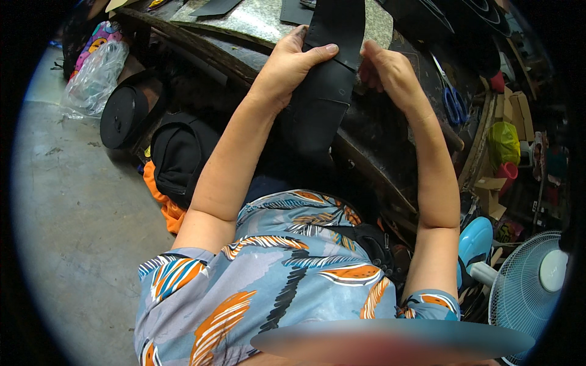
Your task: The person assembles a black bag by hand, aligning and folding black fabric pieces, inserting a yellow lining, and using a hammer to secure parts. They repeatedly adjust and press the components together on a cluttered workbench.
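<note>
A long black strip of leather-like sheet (336,30) runs down over the near edge of the bench, with a seam or overlapping layer across it. My left hand (294,68) grips its left side, thumb lying on top and fingers behind. Beside the strip's right edge is my right hand (390,74), its fingers curled together. Whatever those fingers pinch, if anything, is too small or hidden to make out. The strip's lower part hangs toward my lap and blends into dark shadow.
Under the strip lies a speckled slab (256,23) on the bench, with flat black pieces (215,7). Blue-handled scissors (453,105) rest at the right. To the left stand a black roll (122,113) and a black bag (180,155). A fan (519,293) stands near right.
</note>
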Motion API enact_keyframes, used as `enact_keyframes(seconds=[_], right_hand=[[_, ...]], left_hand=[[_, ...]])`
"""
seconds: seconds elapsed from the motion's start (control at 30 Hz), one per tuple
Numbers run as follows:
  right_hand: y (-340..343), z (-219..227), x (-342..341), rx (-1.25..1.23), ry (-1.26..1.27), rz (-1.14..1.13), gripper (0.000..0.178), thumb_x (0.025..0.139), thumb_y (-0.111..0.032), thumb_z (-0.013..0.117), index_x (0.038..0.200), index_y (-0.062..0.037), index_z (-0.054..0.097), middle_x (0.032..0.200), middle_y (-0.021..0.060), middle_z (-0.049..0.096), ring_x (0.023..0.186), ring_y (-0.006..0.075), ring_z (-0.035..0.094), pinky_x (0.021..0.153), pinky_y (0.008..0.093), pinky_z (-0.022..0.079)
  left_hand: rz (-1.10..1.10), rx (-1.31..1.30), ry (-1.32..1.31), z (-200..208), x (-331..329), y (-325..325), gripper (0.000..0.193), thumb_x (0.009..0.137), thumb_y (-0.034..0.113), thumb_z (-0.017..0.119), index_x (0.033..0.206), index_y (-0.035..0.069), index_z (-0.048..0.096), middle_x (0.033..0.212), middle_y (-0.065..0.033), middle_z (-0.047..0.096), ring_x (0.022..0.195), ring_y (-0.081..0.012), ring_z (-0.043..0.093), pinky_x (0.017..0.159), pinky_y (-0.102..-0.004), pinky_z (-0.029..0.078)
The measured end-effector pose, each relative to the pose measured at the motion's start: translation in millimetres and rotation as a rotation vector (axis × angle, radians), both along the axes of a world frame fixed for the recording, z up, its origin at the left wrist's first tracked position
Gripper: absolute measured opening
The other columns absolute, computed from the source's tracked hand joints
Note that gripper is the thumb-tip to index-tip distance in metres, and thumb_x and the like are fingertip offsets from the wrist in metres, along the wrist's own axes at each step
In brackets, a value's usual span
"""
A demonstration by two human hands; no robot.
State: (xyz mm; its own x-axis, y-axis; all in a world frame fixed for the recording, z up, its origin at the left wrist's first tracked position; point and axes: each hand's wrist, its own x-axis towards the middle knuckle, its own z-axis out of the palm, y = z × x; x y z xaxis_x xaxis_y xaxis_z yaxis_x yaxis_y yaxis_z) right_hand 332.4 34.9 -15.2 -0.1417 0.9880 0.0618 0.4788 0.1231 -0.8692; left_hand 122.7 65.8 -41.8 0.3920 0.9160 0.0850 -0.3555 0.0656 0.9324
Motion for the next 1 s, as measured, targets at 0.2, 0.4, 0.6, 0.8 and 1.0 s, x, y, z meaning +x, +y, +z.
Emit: enact_keyframes(seconds=[0.2, 0.4, 0.6, 0.8, 1.0], right_hand=[[2, -10, -14, 0.112, -0.203, 0.111, 0.040, 0.098, -0.037, 0.058, 0.091, 0.0016, 0.066, 0.071, 0.0108, 0.062, 0.065, 0.0185, 0.059, 0.060, 0.0334, 0.047], [2, 9, -6, -0.129, 0.132, 0.221, 0.020, 0.098, -0.022, 0.060, 0.098, -0.0020, 0.062, 0.073, -0.0034, 0.053, 0.064, 0.0063, 0.048, 0.058, 0.0238, 0.040], [-3, 9, -14, -0.075, 0.003, 0.103, 0.031, 0.095, -0.029, 0.068, 0.101, 0.0016, 0.068, 0.078, 0.0028, 0.065, 0.069, 0.0079, 0.057, 0.059, 0.0242, 0.045], [1, -3, -14, 0.006, 0.283, 0.160, 0.031, 0.098, -0.025, 0.065, 0.111, 0.0023, 0.066, 0.086, -0.0020, 0.063, 0.076, 0.0042, 0.056, 0.067, 0.0203, 0.046], [-2, -2, -12, 0.029, 0.235, 0.243, 0.030, 0.094, -0.024, 0.070, 0.103, 0.0040, 0.066, 0.084, 0.0038, 0.066, 0.072, 0.0072, 0.057, 0.062, 0.0222, 0.047]], left_hand=[[0.018, 0.007, -0.037, -4, 3, -2, 0.039, 0.088, 0.011, 0.073, 0.118, -0.006, 0.056, 0.102, -0.0141, 0.068, 0.086, -0.0164, 0.069, 0.075, -0.0271, 0.059], [0.004, -0.015, -0.089, -3, 2, -1, 0.038, 0.089, 0.011, 0.073, 0.119, -0.006, 0.056, 0.103, -0.0139, 0.068, 0.086, -0.0165, 0.068, 0.076, -0.0269, 0.059], [-0.017, -0.026, -0.071, -2, 1, -3, 0.034, 0.093, 0.016, 0.070, 0.118, -0.004, 0.058, 0.103, -0.0102, 0.069, 0.088, -0.0143, 0.068, 0.078, -0.0262, 0.058], [-0.023, -0.249, -0.323, -7, -5, 3, 0.020, 0.096, 0.016, 0.065, 0.101, -0.003, 0.068, 0.091, -0.0093, 0.071, 0.077, -0.0136, 0.068, 0.071, -0.0258, 0.057], [-0.031, -0.252, -0.295, -5, -6, 1, 0.017, 0.095, 0.013, 0.065, 0.099, -0.003, 0.069, 0.091, -0.0087, 0.071, 0.076, -0.0133, 0.067, 0.071, -0.0252, 0.056]])
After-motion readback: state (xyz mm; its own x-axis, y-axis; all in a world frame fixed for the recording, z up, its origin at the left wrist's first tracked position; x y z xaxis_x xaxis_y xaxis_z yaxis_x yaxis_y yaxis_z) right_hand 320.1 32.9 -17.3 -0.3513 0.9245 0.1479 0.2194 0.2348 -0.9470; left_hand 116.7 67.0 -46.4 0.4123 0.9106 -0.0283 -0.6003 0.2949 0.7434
